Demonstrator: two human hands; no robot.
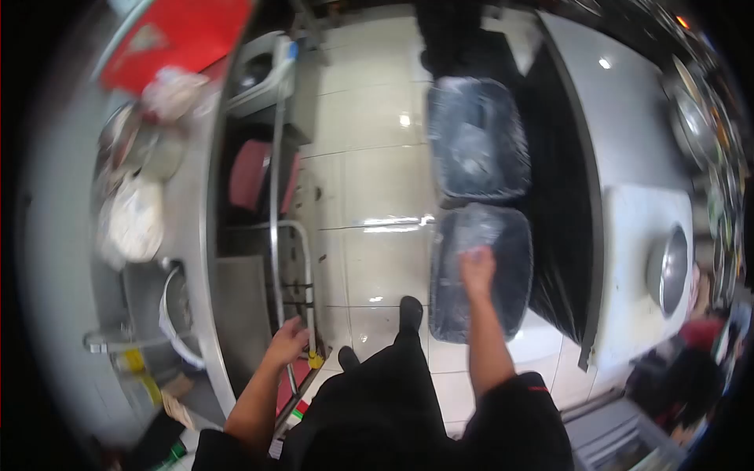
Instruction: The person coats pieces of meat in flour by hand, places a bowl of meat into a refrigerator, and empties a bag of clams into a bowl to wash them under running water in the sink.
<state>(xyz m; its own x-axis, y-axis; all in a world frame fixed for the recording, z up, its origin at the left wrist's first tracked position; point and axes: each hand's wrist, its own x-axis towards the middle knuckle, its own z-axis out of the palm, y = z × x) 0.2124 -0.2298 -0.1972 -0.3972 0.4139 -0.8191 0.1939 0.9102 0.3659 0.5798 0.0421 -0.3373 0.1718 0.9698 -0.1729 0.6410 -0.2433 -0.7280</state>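
My right hand [477,271] reaches over the nearer black bin [512,310], which has a clear liner. Its fingers are closed, and a crumpled clear plastic bag [481,226] shows just beyond the fingertips; blur hides the exact grip. My left hand [290,342] hangs beside the metal rail of the left counter, its fingers loosely curled and apart, with nothing in them. Right behind the nearer bin stands a second lined black bin [514,169], with some clear plastic inside.
On the left runs a steel counter [206,196] with a sink, a white bag [137,220] and a red board [184,39]. At right, a white cutting board [628,275] bears a metal bowl [673,271]. A person in dark trousers [448,35] stands at the far end of the tiled floor [369,188].
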